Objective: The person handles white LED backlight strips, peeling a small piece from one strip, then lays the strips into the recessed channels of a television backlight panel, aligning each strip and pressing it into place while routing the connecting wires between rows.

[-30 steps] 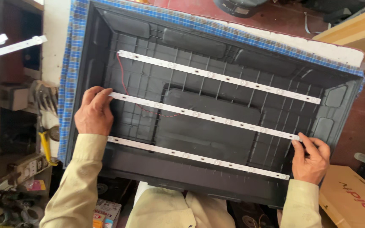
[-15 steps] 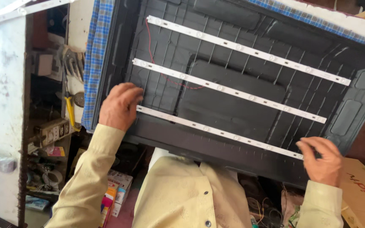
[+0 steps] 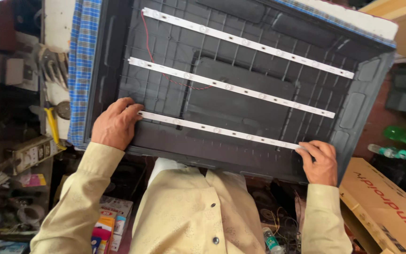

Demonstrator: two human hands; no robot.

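**Both hands on the nearest light strip in the dark panel tray**

The dark grey panel tray [image 3: 240,101] holds three white light strips lying slantwise, one behind another, and a thin red wire [image 3: 165,75]. The nearest strip [image 3: 222,130] is long, narrow and dotted with small round lenses. The left hand [image 3: 116,124] presses fingertips on its left end; the right hand [image 3: 320,162] pinches its right end. The tray rests on a blue checked cloth [image 3: 83,70]

Open lanes of bare back panel [image 3: 240,101] betw the three LED strips; red wire [image 3: 172,77] crosses upper lane at left; raised rim [image 3: 367,108] blocks sideways entry, cardboard box [image 3: 386,207] crowds right
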